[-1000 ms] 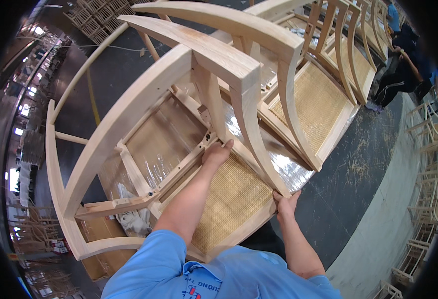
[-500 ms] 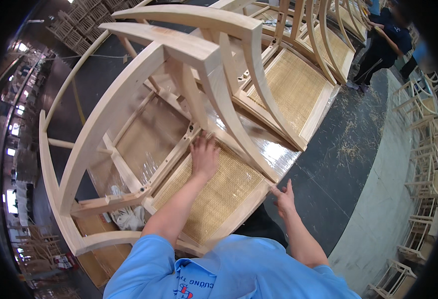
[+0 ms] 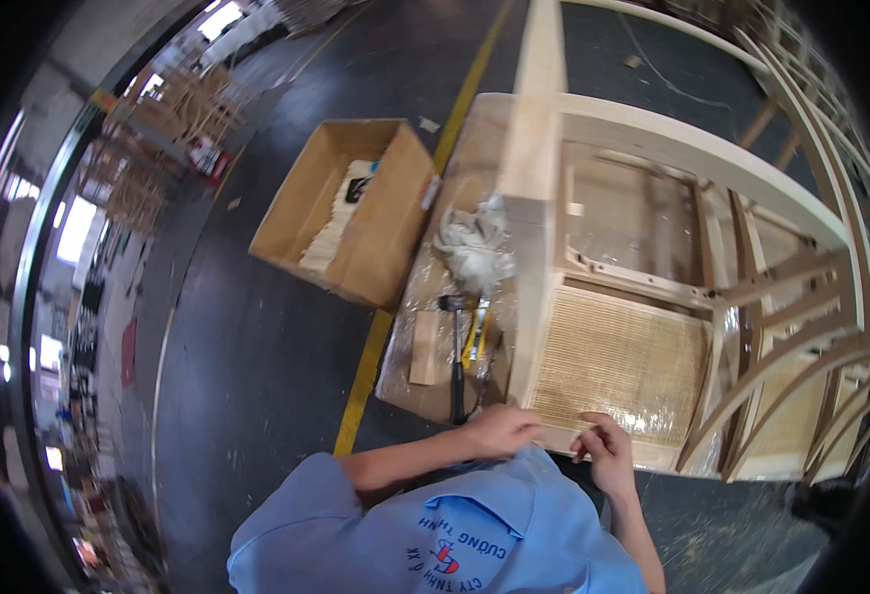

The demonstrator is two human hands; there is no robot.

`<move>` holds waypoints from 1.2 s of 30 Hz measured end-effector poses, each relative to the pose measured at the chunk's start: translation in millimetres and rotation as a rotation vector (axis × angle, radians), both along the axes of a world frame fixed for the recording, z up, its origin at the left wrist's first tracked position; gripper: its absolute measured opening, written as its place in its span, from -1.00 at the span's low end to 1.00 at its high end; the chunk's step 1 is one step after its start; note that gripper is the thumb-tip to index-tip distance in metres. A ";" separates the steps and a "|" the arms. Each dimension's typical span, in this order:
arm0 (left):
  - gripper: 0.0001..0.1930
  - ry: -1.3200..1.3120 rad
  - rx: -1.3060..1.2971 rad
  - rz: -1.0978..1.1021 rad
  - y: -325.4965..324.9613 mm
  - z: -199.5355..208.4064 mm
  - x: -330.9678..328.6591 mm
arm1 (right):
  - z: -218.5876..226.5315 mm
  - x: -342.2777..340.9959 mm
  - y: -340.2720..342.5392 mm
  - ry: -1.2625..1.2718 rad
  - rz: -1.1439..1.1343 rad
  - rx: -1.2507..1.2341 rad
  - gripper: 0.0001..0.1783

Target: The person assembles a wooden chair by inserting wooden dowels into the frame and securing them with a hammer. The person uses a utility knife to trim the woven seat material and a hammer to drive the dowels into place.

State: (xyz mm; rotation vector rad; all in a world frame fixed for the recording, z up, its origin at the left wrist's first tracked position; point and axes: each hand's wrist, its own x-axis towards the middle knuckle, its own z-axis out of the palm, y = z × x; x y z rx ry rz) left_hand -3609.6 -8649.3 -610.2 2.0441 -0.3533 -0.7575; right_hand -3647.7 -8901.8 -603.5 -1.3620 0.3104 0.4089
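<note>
A pale wooden chair with a woven cane seat lies in front of me, on a bench covered in clear film. My left hand is at its near left corner, by the frame, with the fingers blurred. Just to the right, my right hand hovers at the near seat rail, fingers loosely bent and apart, nothing seen between them. Left of the chair lie a hammer with a black handle, a yellow utility knife and a wooden block. The hammer's handle end is close to my left hand.
A crumpled white cloth or bag lies beyond the tools. An open cardboard box holding pale strips stands on the left, beside a yellow floor line. More chair frames with curved arms reach away to the right.
My view has swung left, bringing the tools and box into sight. My left hand has come off the cane seat to the near corner; both hands are now close together.
</note>
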 end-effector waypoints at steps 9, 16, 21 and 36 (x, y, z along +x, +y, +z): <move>-0.76 0.015 0.059 0.855 138.3 -0.7 -108.6 | -30.5 97.1 257.4 -0.640 1.160 -0.753 -0.34; -0.73 0.093 -0.183 1.065 130.6 -6.5 -177.5 | -61.9 115.5 334.0 -0.538 1.321 -1.106 -0.22; -0.74 0.107 -0.078 0.944 133.2 -7.8 -170.4 | -45.9 99.6 295.7 -0.504 1.073 -0.913 -0.42; -0.69 -0.114 -0.081 -0.523 -95.5 52.8 63.8 | 54.6 -111.0 -82.7 0.028 -0.200 -0.614 -0.34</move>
